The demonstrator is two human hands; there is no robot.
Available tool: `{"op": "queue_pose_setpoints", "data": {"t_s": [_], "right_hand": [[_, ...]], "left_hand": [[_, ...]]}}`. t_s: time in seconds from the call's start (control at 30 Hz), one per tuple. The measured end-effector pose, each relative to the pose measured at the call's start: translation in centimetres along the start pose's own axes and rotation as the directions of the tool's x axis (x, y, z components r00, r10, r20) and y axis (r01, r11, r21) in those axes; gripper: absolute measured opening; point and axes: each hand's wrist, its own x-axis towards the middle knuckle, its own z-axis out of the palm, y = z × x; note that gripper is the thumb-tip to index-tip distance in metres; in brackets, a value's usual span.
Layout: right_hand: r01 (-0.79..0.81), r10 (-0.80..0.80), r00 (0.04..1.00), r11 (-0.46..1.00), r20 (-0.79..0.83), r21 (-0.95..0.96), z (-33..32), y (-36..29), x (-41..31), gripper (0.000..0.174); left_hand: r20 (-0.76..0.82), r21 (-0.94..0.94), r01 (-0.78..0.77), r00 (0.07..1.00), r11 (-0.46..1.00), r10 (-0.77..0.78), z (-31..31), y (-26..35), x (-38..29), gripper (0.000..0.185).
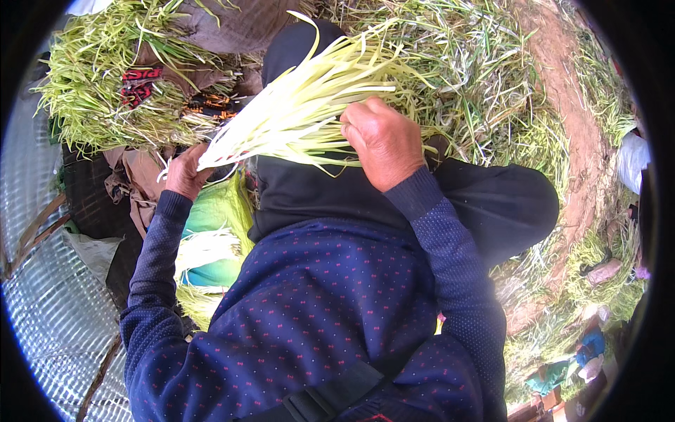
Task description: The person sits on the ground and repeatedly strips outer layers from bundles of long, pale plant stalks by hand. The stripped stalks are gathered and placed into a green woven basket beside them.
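Observation:
A fanned bunch of pale yellow blanched chives spans the space between my hands, over my black-trousered lap. My left hand grips the white stem ends, and the leaves spread up and to the right. My right hand is curled into a fist at the lower edge of the leaves, pinching some of them; its fingertips are partly hidden. Below my left hand, a bundle of white stems lies on a green and yellow plastic sack beside my hip.
A heap of leafy chives lies at upper left, with brown cloth below it. Loose leaf litter covers the ground ahead and right, beside a bare earth strip. Translucent plastic sheeting runs along the left.

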Motion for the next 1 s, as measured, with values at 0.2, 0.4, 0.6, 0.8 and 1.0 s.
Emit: {"op": "queue_pose_setpoints", "data": {"t_s": [0.2, 0.4, 0.6, 0.8, 1.0], "right_hand": [[-0.136, 0.169, 0.982, 0.947, -0.091, 0.293, 0.2, 3.4, 0.3, 0.005], [-0.211, 0.229, 0.962, 0.969, -0.146, 0.130, -5.7, 4.8, -1.5, 0.018], [-0.003, -0.006, 0.990, 0.998, 0.142, 0.067, -6.3, -2.8, -3.7, 0.038], [0.191, -0.176, 0.974, 0.977, 0.146, -0.096, -4.5, -3.6, -3.8, 0.036], [0.228, -0.228, 0.973, 0.974, 0.033, -0.003, -3.2, -2.7, -3.5, 0.029]], "left_hand": [[0.059, -0.053, 0.001, 0.998, 0.999, 0.002, 0.3, -1.2, 0.4, 0.052], [0.049, -0.083, 0.030, 0.998, 0.996, -0.026, 0.1, -0.1, 0.4, 0.050], [0.102, -0.049, 0.083, 0.992, 0.995, -0.078, 0.0, 0.5, 1.2, 0.049], [0.034, -0.108, 0.032, 0.999, 0.994, -0.029, 0.2, 0.6, 0.6, 0.041], [0.077, -0.054, 0.047, 0.996, 0.997, -0.042, 0.2, 0.1, 0.8, 0.050]]}}
